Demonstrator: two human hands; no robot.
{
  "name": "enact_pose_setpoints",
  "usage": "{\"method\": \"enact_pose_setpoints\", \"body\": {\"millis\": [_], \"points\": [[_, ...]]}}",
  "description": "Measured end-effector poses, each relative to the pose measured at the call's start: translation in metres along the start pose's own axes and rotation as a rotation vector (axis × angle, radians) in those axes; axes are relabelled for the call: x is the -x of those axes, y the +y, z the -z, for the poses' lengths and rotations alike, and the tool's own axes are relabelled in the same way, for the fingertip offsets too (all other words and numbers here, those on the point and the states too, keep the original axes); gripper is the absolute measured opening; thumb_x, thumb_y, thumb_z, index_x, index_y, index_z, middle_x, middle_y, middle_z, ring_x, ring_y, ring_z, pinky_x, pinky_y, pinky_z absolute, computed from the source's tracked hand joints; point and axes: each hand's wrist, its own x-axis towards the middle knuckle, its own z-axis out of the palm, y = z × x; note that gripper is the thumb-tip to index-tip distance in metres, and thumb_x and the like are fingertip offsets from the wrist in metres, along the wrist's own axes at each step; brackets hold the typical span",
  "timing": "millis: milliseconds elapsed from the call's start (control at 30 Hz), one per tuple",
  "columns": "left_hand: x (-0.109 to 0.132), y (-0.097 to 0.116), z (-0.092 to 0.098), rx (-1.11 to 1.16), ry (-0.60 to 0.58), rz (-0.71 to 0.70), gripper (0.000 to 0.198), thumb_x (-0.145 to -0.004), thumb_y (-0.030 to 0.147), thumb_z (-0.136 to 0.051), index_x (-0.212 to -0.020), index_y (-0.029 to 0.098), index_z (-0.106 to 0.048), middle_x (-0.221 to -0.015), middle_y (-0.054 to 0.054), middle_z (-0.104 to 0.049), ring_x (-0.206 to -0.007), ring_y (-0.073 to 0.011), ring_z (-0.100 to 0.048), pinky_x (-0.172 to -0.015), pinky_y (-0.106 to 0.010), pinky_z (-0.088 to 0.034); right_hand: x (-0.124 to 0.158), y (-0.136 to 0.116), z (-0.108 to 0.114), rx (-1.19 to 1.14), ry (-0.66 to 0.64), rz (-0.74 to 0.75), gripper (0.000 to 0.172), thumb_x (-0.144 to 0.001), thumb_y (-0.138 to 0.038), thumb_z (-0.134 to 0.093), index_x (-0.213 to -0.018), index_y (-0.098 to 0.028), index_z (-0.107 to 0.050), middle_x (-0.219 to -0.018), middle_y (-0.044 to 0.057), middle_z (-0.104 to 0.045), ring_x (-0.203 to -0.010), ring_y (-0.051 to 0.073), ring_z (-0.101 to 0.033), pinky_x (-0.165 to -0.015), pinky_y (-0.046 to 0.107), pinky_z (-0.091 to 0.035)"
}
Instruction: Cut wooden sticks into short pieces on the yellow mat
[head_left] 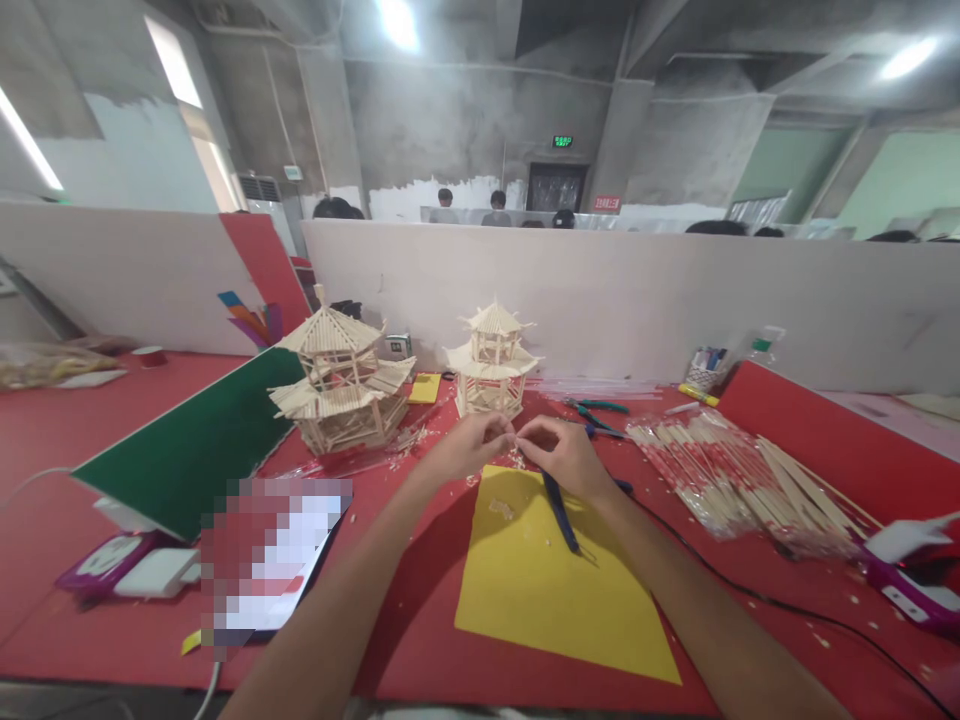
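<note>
Smooth, flat yellow sheet point(517, 600). Over its far edge: bare left hand point(472, 442) and bare right hand point(570, 455), fingertips nearly meeting; whether they grip anything cannot be told. Beyond it: small tiered pagoda point(491, 368), pale wooden sticks, ribbed roofs.

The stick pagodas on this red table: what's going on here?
A person's left hand and right hand come together at the fingertips near the far edge of the yellow sheet; anything pinched there is too small to make out. The smaller pagoda stands just beyond them, the larger pagoda to its left, and bagged sticks lie to the right.
</note>
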Motion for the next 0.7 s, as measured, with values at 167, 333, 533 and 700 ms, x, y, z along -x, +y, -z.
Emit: {"method": "enact_pose_setpoints", "body": {"millis": [167, 333, 533, 700], "points": [[-0.004, -0.001, 0.003, 0.139, 0.145, 0.045, 0.027, -0.085, 0.041, -0.060, -0.083, 0.014, -0.061, -0.072, -0.002, -0.061, -0.066, -0.0124, -0.054, -0.062, -0.023, -0.041, 0.001, -0.006, 0.003, 0.198, 0.146, 0.180, 0.012, -0.090, -0.031, -0.060, -0.089, -0.022, -0.067, -0.092, 0.007, -0.069, -0.089, 0.022, -0.064, -0.083, 0.033, -0.048], [-0.007, 0.006, 0.006, 0.311, 0.297, 0.048, 0.029, -0.083, 0.042, -0.064, -0.080, 0.014, -0.060, -0.072, -0.001, -0.060, -0.067, -0.0120, -0.054, -0.067, -0.024, -0.043, 0.001, -0.004, 0.001, -0.013, -0.021, -0.017, 0.018, -0.090, -0.037, -0.061, -0.085, -0.021, -0.067, -0.078, 0.002, -0.069, -0.067, 0.017, -0.061, -0.064, 0.028, -0.047], [-0.008, 0.007, -0.014, 0.484, 0.192, 0.074, 0.031, -0.082, 0.044, -0.067, -0.085, 0.013, -0.060, -0.075, -0.002, -0.064, -0.071, -0.0126, -0.059, -0.071, -0.025, -0.046, -0.003, 0.008, -0.012, -0.479, 0.124, -0.238, 0.036, -0.078, -0.045, -0.073, -0.104, -0.021, -0.065, -0.087, 0.004, -0.071, -0.073, 0.019, -0.067, -0.062, 0.028, -0.054], [-0.011, 0.000, -0.029, 0.434, 0.203, 0.084, 0.032, -0.084, 0.045, -0.065, -0.087, 0.013, -0.061, -0.073, -0.001, -0.062, -0.067, -0.0118, -0.057, -0.064, -0.023, -0.042, -0.003, 0.012, -0.014, -0.565, 0.283, -0.310, 0.032, -0.071, -0.045, -0.080, -0.087, -0.020, -0.069, -0.081, 0.004, -0.072, -0.074, 0.020, -0.069, -0.072, 0.035, -0.060]]}}
